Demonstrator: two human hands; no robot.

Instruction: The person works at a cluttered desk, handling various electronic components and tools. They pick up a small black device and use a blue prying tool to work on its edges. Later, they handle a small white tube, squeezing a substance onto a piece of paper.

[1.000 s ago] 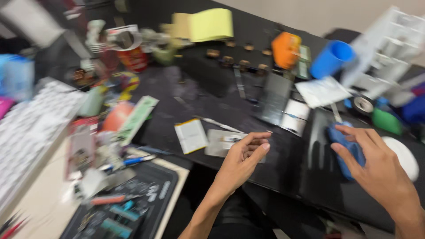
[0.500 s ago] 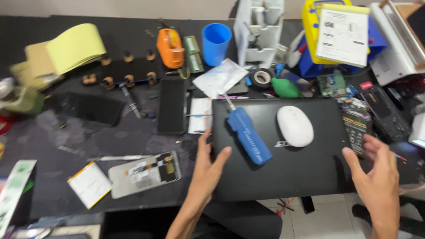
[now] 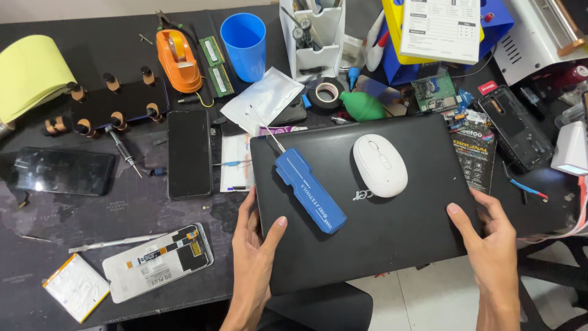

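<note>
A mouse (image 3: 380, 164) and screwdriver (image 3: 308, 189) lie on the laptop (image 3: 392, 227) (phone (image 3: 189, 153) left of it).

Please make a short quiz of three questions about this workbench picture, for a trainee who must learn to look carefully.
1. True or false: the white mouse lies on the closed black laptop.
2. Which thing lies on the lid beside the mouse? A) the blue screwdriver B) the orange tape dispenser C) the blue cup
3. Where does each hand grip the laptop?

Key
1. True.
2. A; the dispenser and the cup stand on the table, behind the laptop.
3. The left hand holds the left edge, thumb on the lid; the right hand holds the right front corner.
</note>
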